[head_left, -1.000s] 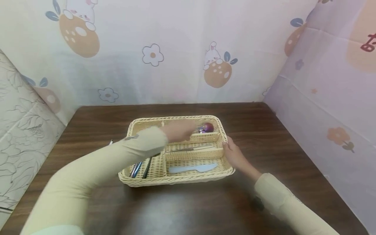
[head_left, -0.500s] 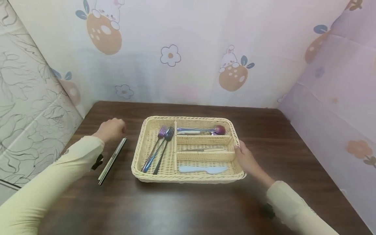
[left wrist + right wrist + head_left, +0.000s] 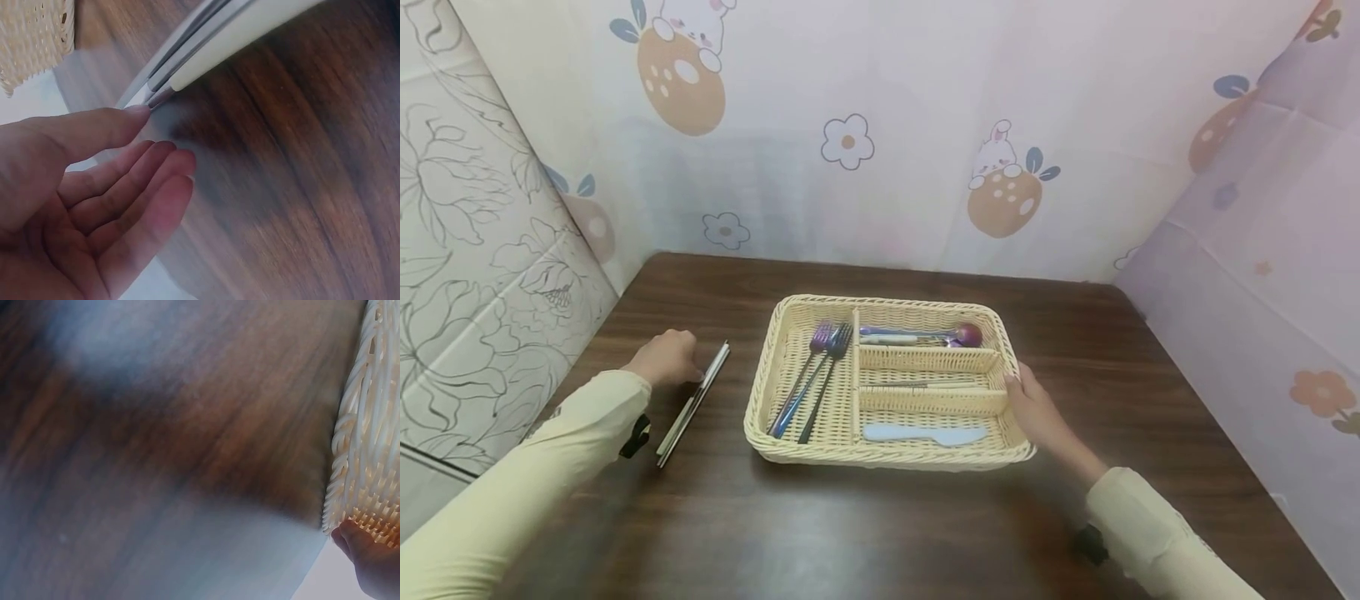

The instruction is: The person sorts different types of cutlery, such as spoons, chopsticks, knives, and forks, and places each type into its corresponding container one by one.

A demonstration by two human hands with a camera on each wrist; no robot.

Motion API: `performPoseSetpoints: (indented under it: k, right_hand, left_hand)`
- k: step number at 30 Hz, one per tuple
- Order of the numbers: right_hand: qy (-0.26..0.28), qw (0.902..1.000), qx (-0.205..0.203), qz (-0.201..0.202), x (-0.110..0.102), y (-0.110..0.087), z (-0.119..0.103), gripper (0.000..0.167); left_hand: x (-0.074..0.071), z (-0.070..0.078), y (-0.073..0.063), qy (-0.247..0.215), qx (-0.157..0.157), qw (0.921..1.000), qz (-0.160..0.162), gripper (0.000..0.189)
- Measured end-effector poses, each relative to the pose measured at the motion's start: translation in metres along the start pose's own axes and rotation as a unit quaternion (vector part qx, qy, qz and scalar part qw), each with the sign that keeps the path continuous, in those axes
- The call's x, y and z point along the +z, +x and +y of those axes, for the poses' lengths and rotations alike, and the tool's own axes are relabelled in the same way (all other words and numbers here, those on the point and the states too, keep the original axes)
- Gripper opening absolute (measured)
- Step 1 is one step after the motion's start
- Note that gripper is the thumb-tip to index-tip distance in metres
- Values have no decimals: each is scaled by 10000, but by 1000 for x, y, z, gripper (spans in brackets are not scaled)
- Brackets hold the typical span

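Note:
On the dark wooden table, a few thin chopsticks (image 3: 691,408) lie side by side, left of the wicker basket (image 3: 887,457). My left hand (image 3: 664,360) is at their left side. In the left wrist view, its thumb tip touches the ends of the chopsticks (image 3: 240,45), while the other fingers (image 3: 164,209) curve loosely below, apart from the thumb. My right hand (image 3: 1033,408) grips the basket's right end, thumb over the rim; the right wrist view shows this hand (image 3: 370,551) at the woven wall.
Forks (image 3: 832,346) lie in the basket's left compartment. On its right, spoons (image 3: 967,335) are in the back compartment, more chopsticks (image 3: 936,384) in the middle one and a pale knife (image 3: 925,433) in the front one. Patterned cloth (image 3: 925,167) hangs behind the table.
My left hand has come back from over the basket to the left and down to the chopsticks on the table. The right hand has stayed on the basket. The head view has shifted left.

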State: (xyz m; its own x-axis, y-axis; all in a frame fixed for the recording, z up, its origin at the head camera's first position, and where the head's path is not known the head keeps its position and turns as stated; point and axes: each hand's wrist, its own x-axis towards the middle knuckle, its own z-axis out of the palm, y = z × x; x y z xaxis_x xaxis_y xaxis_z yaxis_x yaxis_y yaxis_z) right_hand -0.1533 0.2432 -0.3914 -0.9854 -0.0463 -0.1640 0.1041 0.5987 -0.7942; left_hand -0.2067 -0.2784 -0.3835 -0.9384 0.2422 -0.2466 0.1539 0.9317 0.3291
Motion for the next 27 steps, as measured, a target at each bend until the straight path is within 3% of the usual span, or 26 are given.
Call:
performPoseSetpoints:
  k: [6, 14, 22, 27]
  right_hand:
    - [25, 10000, 62, -70, 0, 0, -1, 56]
    - [28, 10000, -30, 22, -1, 0, -1, 55]
    - [91, 10000, 21, -16, -1, -1, -2, 56]
    - [94, 9999, 41, -25, -1, -1, -2, 56]
  left_hand:
    - [-2, 0, -1, -175, -47, 9997, -180, 27]
    - [-1, -2, -1, -468, 85, 9985, -252, 40]
    - [0, 2, -1, -523, 150, 9983, -204, 36]
    - [4, 4, 1, -511, 98, 9986, 33, 28]
